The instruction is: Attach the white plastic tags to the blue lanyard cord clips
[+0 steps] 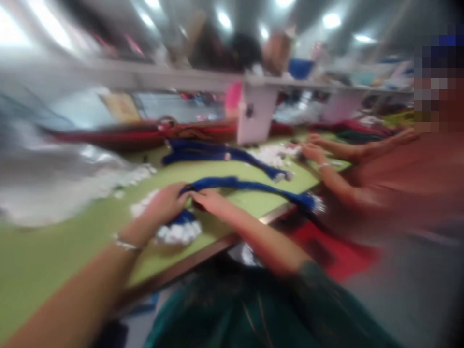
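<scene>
The whole picture is smeared by motion. My left hand (165, 205) and my right hand (212, 199) meet on a long blue cord-like bundle (250, 186) that runs right across the green table (54, 246) to its edge. Both hands seem closed on the near end of that bundle. A small heap of white bits (179, 233) with some blue lies just under my left wrist, which wears a bracelet. A second blue bundle (221, 154) lies farther back on the table.
A person in an orange top (406, 179) sits at the right, hands (313, 150) on a pile of white pieces. Silver sheeting (47, 169) covers the left. Red material (145, 133) and a white post (255, 116) stand at the back. A red object (337, 251) lies beyond the table's edge.
</scene>
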`<state>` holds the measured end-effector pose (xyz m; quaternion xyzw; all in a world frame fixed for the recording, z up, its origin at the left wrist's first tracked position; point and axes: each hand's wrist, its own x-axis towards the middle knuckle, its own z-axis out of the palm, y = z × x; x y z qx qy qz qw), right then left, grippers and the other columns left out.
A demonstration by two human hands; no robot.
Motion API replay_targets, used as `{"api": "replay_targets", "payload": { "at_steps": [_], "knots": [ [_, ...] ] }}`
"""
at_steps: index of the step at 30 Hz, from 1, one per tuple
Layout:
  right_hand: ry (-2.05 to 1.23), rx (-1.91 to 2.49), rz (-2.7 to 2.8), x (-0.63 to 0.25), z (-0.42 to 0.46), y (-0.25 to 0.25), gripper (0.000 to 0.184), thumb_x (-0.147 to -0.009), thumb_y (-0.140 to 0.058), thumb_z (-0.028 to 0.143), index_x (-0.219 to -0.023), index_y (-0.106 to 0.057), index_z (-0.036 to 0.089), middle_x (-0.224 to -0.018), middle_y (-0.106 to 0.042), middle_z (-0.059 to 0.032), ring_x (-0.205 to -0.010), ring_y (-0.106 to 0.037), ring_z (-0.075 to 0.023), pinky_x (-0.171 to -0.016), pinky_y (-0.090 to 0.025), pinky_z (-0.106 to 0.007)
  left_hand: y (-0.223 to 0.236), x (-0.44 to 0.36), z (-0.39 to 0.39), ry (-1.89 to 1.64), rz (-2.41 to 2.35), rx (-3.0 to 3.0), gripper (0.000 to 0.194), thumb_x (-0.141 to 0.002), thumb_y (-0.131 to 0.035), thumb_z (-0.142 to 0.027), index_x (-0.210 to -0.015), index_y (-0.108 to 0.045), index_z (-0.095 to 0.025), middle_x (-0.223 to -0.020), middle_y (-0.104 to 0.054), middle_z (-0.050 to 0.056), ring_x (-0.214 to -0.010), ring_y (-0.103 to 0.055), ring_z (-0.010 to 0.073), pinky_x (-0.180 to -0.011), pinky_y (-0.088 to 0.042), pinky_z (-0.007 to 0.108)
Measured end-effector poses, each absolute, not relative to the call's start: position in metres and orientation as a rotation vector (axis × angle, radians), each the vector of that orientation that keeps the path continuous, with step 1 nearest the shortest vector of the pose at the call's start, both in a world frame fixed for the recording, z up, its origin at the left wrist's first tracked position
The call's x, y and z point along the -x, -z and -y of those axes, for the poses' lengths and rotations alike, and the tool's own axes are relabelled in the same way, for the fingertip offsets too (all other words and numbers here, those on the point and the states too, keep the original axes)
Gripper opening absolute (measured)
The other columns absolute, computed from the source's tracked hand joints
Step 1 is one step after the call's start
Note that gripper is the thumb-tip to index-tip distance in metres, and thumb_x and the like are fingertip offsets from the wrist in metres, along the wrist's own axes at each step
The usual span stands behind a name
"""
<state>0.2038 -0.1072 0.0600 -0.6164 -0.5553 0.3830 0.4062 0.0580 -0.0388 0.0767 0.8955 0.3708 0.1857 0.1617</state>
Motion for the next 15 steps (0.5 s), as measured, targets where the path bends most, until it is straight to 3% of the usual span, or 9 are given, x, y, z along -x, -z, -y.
{"api": "replay_targets", "payload": {
  "at_steps": [4,6,8,11,15],
  "knots": [
    [-0.927,1.437,1.688,-0.195,0.142,-0.078,0.032,-0.084,-0.056,0.038,-0.059,-0.058,0.018,-0.059,-0.058,0.0013,-0.062,-0.051,-0.0124,-0.059,-0.039,-0.023,-0.075,-0.053,0.038,-0.468,-1.051,-2.596,0.041,-0.087,-0.041,-0.038,-0.114,-0.064,-0.017,-0.112,-0.068,0.012,-0.102,-0.062,0.027,-0.092,-0.045,0.037],
    [-1.126,1.099,2.053,-0.194,0.165,-0.099,0.024,-0.082,-0.058,0.032,-0.061,-0.061,0.02,-0.067,-0.063,0.0014,-0.067,-0.055,-0.0126,-0.065,-0.042,-0.023,-0.074,-0.046,0.036,-0.434,-1.096,-2.6,0.04,-0.088,-0.041,-0.039,-0.112,-0.065,-0.017,-0.109,-0.069,0.013,-0.099,-0.063,0.0275,-0.089,-0.046,0.037],
    [-1.12,0.929,2.156,-0.2,0.172,-0.117,0.022,-0.085,-0.054,0.033,-0.071,-0.067,0.022,-0.076,-0.067,0.0001,-0.075,-0.059,-0.0132,-0.074,-0.045,-0.024,-0.073,-0.04,0.035,-0.384,-1.065,-2.605,0.04,-0.088,-0.042,-0.04,-0.11,-0.066,-0.016,-0.107,-0.069,0.013,-0.096,-0.064,0.0279,-0.087,-0.047,0.037],
    [-0.758,1.253,1.82,-0.227,0.133,-0.124,0.03,-0.089,-0.048,0.041,-0.086,-0.07,0.021,-0.088,-0.069,-0.0037,-0.082,-0.061,-0.0146,-0.073,-0.045,-0.025,-0.073,-0.036,0.042,-0.34,-0.851,-2.6,0.038,-0.087,-0.046,-0.039,-0.113,-0.065,-0.019,-0.109,-0.069,0.011,-0.097,-0.064,0.0264,-0.088,-0.047,0.036],
    [-0.39,1.858,1.667,-0.283,0.042,-0.098,0.026,-0.086,-0.054,0.036,-0.095,-0.069,0.017,-0.082,-0.069,-0.0041,-0.068,-0.059,-0.0121,-0.065,-0.044,-0.023,-0.072,-0.034,0.056,-0.348,-0.74,-2.556,0.043,-0.088,-0.047,-0.05,-0.115,-0.064,-0.021,-0.11,-0.069,0.01,-0.099,-0.064,0.0258,-0.09,-0.047,0.038]
  ]
}}
